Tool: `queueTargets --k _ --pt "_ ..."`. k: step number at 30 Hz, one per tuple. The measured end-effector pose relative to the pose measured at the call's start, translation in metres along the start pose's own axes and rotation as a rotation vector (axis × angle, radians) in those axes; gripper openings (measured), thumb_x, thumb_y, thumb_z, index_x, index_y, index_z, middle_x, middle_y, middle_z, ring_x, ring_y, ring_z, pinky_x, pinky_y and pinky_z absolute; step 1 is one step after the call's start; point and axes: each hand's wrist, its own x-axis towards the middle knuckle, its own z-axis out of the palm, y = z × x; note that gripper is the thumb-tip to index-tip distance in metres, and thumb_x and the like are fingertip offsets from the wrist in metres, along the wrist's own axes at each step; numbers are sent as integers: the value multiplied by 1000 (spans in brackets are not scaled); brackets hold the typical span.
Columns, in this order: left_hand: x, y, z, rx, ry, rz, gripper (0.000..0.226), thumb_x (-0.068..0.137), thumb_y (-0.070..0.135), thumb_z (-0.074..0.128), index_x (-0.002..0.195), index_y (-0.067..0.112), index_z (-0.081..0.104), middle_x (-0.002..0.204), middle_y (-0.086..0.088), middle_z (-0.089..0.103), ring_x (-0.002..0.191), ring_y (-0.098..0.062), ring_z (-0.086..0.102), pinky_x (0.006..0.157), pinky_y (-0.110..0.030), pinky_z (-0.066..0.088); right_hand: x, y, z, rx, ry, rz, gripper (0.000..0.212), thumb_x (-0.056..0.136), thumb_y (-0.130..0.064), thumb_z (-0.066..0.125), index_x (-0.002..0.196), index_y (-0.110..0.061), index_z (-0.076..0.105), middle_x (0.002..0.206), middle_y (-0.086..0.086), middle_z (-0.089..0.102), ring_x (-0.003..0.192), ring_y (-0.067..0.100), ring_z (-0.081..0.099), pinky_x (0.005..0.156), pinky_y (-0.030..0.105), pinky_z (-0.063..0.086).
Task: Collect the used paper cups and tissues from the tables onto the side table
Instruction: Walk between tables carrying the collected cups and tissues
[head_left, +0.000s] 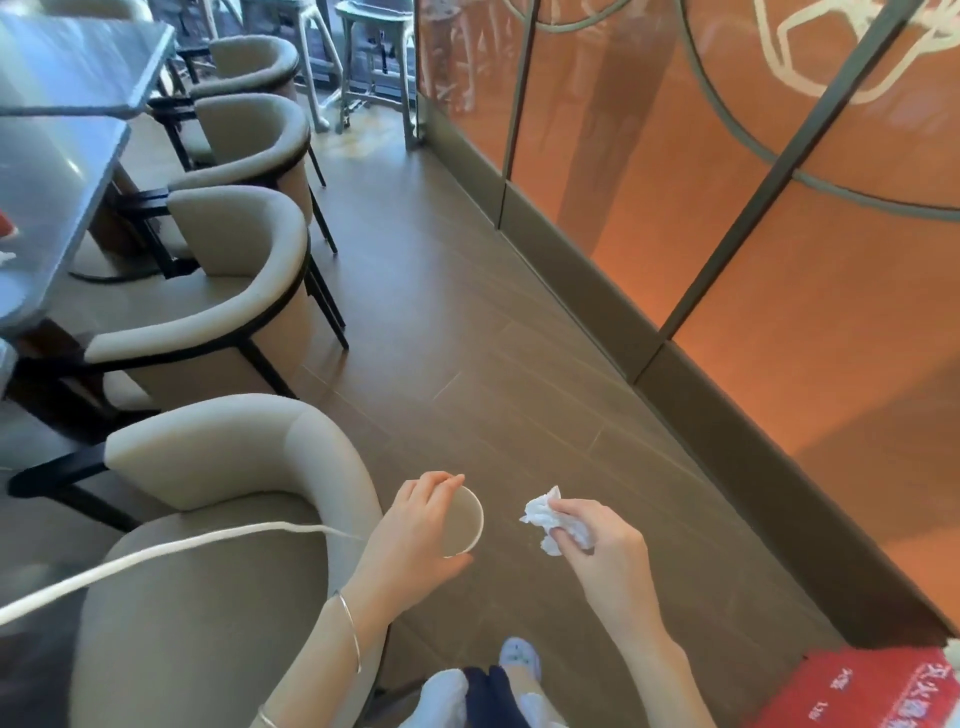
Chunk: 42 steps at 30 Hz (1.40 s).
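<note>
My left hand grips a white paper cup by its side, the cup's open mouth turned to the right. My right hand pinches a crumpled white tissue. Both hands hang over the brown floor in the aisle, a short gap between them. On the grey table at the far left edge lie a red-and-white item and a scrap of white tissue, both mostly cut off by the frame.
A row of beige armchairs lines the tables on the left, the nearest chair beside my left arm. An orange glass partition runs along the right. A red box sits at bottom right. A white cord crosses the near chair.
</note>
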Motion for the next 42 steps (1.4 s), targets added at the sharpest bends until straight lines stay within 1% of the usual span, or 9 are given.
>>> queueTargets --k 6,11,15,21,24,30,33,38,42 --pt "58 -3 8 -14 29 -165 78 71 41 71 137 22 33 135 10 35 120 -11 34 97 -23 36 91 28 3 28 -142 -54 29 77 -5 69 99 -24 68 93 -15 65 88 6 59 77 19 44" --pt "138 13 8 -24 123 -263 75 71 43 70 134 23 34 133 12 36 119 -9 35 96 -24 39 188 46 -20 43 -210 -155 32 76 -2 69 98 -26 68 92 -20 64 89 4 59 78 20 45" --pt "194 29 4 -51 204 -344 74 68 45 71 131 23 37 129 13 38 115 -7 37 92 -27 43 260 53 -38 60 -274 -229 33 76 -2 69 100 -25 68 92 -15 66 87 5 59 77 25 47" --pt "233 23 -10 -53 303 -475 74 66 45 73 128 25 39 125 16 39 111 -6 38 88 -25 44 337 43 -30 93 -395 -330 32 77 0 67 99 -23 68 92 -16 65 88 7 59 76 25 48" --pt "246 8 -16 -67 345 -534 75 64 44 75 127 26 40 125 15 41 111 -6 38 86 -24 43 361 37 -15 116 -426 -396 30 76 -1 68 98 -23 68 92 -16 65 87 7 60 75 27 49" --pt "268 -33 -30 -80 408 -615 75 63 42 78 126 26 41 123 15 41 109 -5 39 88 -20 40 411 24 30 138 -547 -402 29 77 -2 67 97 -24 68 92 -14 66 88 8 60 75 33 50" --pt "282 -64 -49 -68 448 -651 76 62 44 77 127 27 41 123 16 41 110 -6 39 88 -20 40 445 2 59 143 -582 -428 30 78 -3 67 98 -26 68 93 -15 65 88 5 60 76 30 50" --pt "317 -125 -103 -53 504 -718 77 64 43 78 129 25 40 125 13 41 112 -7 39 90 -25 45 508 -52 108 145 -595 -538 32 76 -5 70 96 -30 67 91 -22 63 87 1 59 75 19 47" --pt "342 -173 -143 -52 554 -717 78 64 44 78 129 27 39 124 15 41 112 -6 39 89 -23 45 560 -100 152 130 -593 -596 29 76 -6 70 96 -27 67 92 -20 64 87 3 60 75 20 47"
